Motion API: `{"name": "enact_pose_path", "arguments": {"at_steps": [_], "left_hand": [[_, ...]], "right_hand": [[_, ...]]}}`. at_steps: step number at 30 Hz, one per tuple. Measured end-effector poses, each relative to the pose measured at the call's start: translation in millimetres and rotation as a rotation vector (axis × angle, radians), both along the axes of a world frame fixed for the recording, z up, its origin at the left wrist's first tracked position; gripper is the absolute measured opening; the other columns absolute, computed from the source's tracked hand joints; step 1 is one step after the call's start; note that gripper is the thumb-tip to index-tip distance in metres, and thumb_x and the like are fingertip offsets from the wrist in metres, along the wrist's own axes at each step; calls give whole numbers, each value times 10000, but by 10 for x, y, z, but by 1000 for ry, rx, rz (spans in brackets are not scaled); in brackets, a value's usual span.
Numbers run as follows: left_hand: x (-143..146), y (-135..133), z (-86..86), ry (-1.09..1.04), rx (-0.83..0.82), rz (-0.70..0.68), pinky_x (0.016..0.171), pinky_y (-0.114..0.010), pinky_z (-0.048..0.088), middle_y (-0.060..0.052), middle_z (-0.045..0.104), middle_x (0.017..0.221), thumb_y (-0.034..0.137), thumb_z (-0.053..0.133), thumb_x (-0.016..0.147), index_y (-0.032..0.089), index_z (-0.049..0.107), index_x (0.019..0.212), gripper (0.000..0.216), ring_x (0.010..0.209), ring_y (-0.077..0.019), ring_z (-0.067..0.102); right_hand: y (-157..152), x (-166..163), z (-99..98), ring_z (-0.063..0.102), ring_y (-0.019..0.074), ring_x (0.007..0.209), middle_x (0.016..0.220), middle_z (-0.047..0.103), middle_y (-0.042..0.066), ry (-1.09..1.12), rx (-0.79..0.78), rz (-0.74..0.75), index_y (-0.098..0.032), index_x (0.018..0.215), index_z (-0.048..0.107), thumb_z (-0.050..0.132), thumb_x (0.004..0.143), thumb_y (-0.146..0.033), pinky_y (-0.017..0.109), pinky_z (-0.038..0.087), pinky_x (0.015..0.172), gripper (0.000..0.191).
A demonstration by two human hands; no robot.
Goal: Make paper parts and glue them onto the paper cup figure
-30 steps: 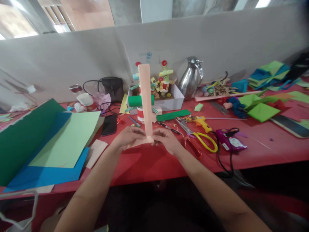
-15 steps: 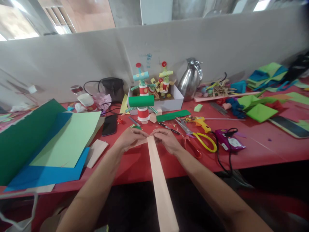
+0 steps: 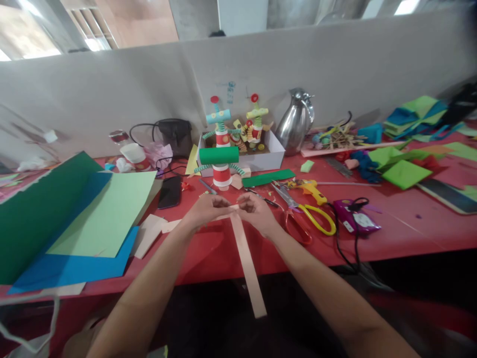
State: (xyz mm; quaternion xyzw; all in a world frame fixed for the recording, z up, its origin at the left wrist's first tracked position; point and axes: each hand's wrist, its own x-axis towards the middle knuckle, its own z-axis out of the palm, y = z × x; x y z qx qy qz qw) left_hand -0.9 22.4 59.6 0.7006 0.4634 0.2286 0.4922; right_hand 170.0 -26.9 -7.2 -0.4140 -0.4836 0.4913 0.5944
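Note:
My left hand and my right hand meet over the near middle of the table, both closed with fingertips close together. Between them two pale peach paper strips cross at a right angle. One paper strip hangs down toward me past the table edge. The other paper strip runs out to the left under my left hand. Fingers hide part of the crossing. Just beyond stands a paper-cup figure with a green roll head and folded-paper arms.
Right of my hands lie yellow-handled scissors, red-handled scissors and a yellow glue gun. A black phone and coloured paper sheets lie left. Behind stand a white box and a steel jug.
The strip pointing toward me now looks shorter and narrower, its end further from me. The left-running strip now shows beyond my left hand. My hands stay nearly in place, fingers shifted at the crossing.

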Motion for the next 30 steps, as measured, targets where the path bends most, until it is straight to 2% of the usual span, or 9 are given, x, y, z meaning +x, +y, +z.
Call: {"name": "enact_pose_path", "arguments": {"at_steps": [4,9,12,14,18,20,23,26,30], "left_hand": [[43,0,-26,41,117,49,547,-255,417,-24,681,627,335,766,630,185,731,662,158,591,-154,599],[29,42,-101,-42,111,75,508,-244,406,-19,676,605,325,755,648,186,724,681,147,535,-138,583],[31,68,-114,11,163,66,545,-271,445,-28,691,624,328,738,677,187,723,698,143,569,-169,618],[46,13,-102,41,299,82,614,-300,477,-41,719,697,282,704,720,195,730,744,94,648,-196,652],[89,-338,-135,9,814,306,841,-372,477,-77,731,902,214,626,816,213,716,893,119,869,-223,653],[115,-522,-224,-55,894,400,854,-366,469,-74,708,883,252,645,822,201,694,902,107,866,-214,630],[165,-601,-397,-188,579,378,741,-315,491,-52,700,832,330,684,813,183,699,942,196,775,-188,629],[209,-463,-511,-465,194,246,834,-340,516,-66,744,898,339,710,798,171,737,986,253,858,-211,677],[202,-284,-551,-709,30,239,953,-371,496,-71,770,931,276,775,736,168,773,932,224,948,-235,693]], "right_hand": [[3,3,19,571,119,702,752,605,-32,3,38,-8,-212,877,605,733,699,-271,246,451,646,228],[-5,3,37,614,134,714,793,685,3,-9,-5,46,-191,837,665,755,712,-357,280,490,690,226],[-1,0,28,633,145,729,821,710,18,-27,-11,65,-185,834,681,748,721,-371,291,498,703,228],[4,5,27,627,146,696,776,703,13,-26,-8,21,-184,800,670,742,720,-377,287,495,673,221],[6,32,45,595,135,638,693,668,-7,25,20,-99,-192,775,644,710,747,-378,267,478,618,199],[0,41,56,589,128,648,725,670,-8,67,32,-118,-194,802,650,700,762,-371,259,475,630,189],[-14,33,68,583,120,669,758,662,-15,99,53,-111,-202,819,654,705,774,-368,251,473,655,179],[-26,8,75,587,128,688,761,660,-17,92,72,-63,-211,822,654,719,777,-389,259,481,681,195],[-28,-14,67,602,147,702,763,665,-10,36,85,-4,-220,846,651,715,794,-426,267,487,657,222]]}}
